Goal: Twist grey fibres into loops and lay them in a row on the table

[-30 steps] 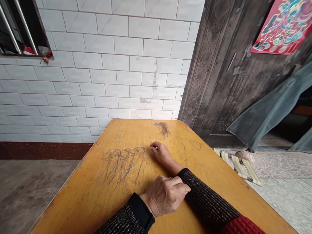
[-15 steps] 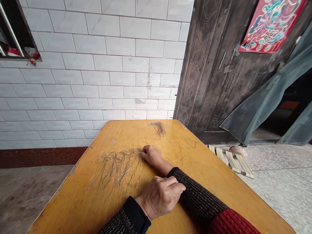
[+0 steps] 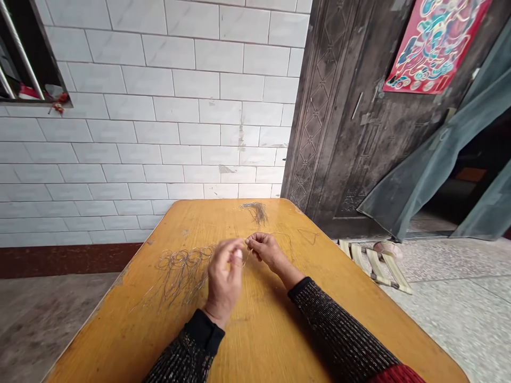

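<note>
Over the middle of the wooden table, my right hand (image 3: 266, 251) pinches a thin wire (image 3: 248, 258) between thumb and fingertips; only a faint bit of it shows. My left hand (image 3: 224, 279) is raised close beside it, slightly blurred. Its fingers curve toward the right fingertips, with a gap between thumb and fingers. Whether it touches the wire is hard to see. Left of my hands lies a row of looped thin wires (image 3: 179, 259) with long loose tails, partly covered by my left hand.
A bundle of thin wires (image 3: 255, 210) lies near the far edge of the yellow wooden table (image 3: 279, 330). A loose bent wire (image 3: 309, 235) rests to the right. Beyond stand a white tiled wall (image 3: 171, 127) and a dark door (image 3: 339, 133). A low strapped seat (image 3: 377, 263) is on the floor.
My right hand has lifted from the end of the wire row and moved slightly right, with a wire in its fingers. My left hand has left my right forearm and moved up and left.
</note>
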Demonstrator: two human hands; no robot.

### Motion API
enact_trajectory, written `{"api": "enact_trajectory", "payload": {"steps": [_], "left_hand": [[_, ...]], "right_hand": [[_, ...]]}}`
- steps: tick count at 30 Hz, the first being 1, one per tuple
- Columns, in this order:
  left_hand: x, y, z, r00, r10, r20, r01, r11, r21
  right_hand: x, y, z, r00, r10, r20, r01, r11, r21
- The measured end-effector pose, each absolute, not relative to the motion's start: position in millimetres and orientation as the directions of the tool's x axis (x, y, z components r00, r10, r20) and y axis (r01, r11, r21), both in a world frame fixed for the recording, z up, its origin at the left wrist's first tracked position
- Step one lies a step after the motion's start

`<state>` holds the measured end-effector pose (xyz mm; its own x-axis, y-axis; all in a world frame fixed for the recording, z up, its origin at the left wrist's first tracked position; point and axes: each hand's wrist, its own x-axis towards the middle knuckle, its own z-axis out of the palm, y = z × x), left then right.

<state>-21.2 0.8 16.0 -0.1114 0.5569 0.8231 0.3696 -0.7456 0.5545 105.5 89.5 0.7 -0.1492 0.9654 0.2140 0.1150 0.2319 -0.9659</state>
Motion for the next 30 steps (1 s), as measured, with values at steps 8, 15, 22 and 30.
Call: {"api": "enact_trajectory", "payload": {"steps": [8,15,22,30], "left_hand": [[-29.5,34.0,-3.7,-0.152,0.925,0.35,0.125,-0.333,0.935],[-28.8,33.2,-5.9,0.049,0.993,0.11,-0.039,-0.108,0.993],[-34.4,32.5,-2.1,0.05,0.99,0.129,-0.102,-0.124,0.987],[-39.8,37.1,-6.2,-0.009,0.996,0.088,-0.172,-0.088,0.981]], "right_hand": [[110.4,81.8,9.4,-0.185,0.96,0.209,-0.022,0.208,-0.978],[108.4,76.3,14.5,-0.184,0.959,0.217,-0.074,0.206,-0.976],[133.5,87.1,14.1,0.093,0.977,0.194,-0.098,0.203,-0.974],[160.8,71.4,16.0,0.047,0.982,0.184,-0.114,0.188,-0.975]]}}
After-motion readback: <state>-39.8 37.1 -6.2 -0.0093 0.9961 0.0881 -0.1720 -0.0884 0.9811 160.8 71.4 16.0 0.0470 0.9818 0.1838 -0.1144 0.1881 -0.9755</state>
